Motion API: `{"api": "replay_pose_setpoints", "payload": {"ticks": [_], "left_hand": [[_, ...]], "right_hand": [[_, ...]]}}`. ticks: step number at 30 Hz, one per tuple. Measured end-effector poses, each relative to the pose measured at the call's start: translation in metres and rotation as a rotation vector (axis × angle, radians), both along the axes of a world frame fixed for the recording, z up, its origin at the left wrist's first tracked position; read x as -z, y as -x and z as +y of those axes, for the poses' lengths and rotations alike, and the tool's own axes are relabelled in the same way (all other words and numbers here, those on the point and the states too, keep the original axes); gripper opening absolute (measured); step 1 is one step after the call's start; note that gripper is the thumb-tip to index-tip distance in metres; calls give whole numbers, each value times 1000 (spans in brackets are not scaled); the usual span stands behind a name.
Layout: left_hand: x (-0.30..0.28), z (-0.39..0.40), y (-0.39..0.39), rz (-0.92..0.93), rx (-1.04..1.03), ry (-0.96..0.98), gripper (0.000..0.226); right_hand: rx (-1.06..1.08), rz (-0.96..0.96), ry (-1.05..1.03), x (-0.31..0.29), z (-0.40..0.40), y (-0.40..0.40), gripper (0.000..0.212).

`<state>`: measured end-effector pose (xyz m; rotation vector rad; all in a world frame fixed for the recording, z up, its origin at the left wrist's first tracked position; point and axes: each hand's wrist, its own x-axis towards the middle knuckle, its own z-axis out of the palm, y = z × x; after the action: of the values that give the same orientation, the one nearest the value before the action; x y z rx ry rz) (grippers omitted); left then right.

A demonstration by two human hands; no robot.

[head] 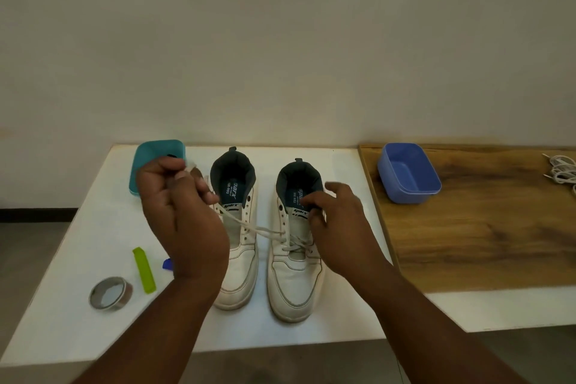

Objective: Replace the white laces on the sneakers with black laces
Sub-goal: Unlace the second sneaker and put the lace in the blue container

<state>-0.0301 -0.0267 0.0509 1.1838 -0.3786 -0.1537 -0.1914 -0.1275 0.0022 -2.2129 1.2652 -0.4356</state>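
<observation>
Two white sneakers stand side by side on the white table [93, 330], toes toward me. The left sneaker [238, 274] has bare eyelets. The right sneaker [294, 284] still carries a white lace [265, 231] in its lower eyelets. My left hand [180, 221] is raised over the left sneaker and grips the lace, which runs taut across to the right sneaker. My right hand [339, 227] rests on the right sneaker's collar, fingers curled on its right edge near the top eyelets. No black laces are clearly visible.
A teal tub [149, 156] sits behind my left hand, something dark inside it. A tape roll [110, 293], a green clip [144, 270] and a small blue piece [167, 264] lie at the front left. A blue tub [408, 173] and white cords [561, 170] rest on the wooden board [483, 243].
</observation>
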Motion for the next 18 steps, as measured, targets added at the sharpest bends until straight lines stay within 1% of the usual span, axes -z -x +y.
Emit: {"api": "replay_pose_setpoints", "payload": {"ticks": [1, 3, 6, 7, 10, 12, 13, 14, 16, 17, 18], "left_hand": [[1, 0, 1, -29, -24, -61, 26], [5, -2, 1, -81, -49, -187, 19], [12, -1, -3, -224, -42, -407, 6], [15, 0, -4, -259, -34, -482, 7], [23, 0, -6, -282, -70, -688, 43], [22, -1, -2, -334, -95, -805, 58], [21, -1, 1, -424, -81, -836, 62], [21, -1, 4, -555, -45, -872, 65], [30, -3, 9, -826, 82, -980, 68], [37, -5, 12, -916, 164, -1038, 67], [44, -6, 15, -967, 240, -1089, 64]], "right_hand": [[-39, 69, 72, -3, 3, -2, 28], [-132, 173, 140, -6, 8, -6, 27], [-236, 321, 136, -8, 12, -9, 26], [-249, 353, 129, -7, 13, -9, 26], [-218, 346, 93, -8, 12, -10, 21], [-196, 332, 98, -9, 10, -9, 20], [-195, 338, 100, -9, 10, -8, 20], [-202, 348, 101, -9, 11, -8, 20], [-229, 375, 95, -9, 13, -9, 22], [-238, 382, 87, -9, 14, -10, 22], [-236, 378, 82, -9, 14, -11, 21]]}}
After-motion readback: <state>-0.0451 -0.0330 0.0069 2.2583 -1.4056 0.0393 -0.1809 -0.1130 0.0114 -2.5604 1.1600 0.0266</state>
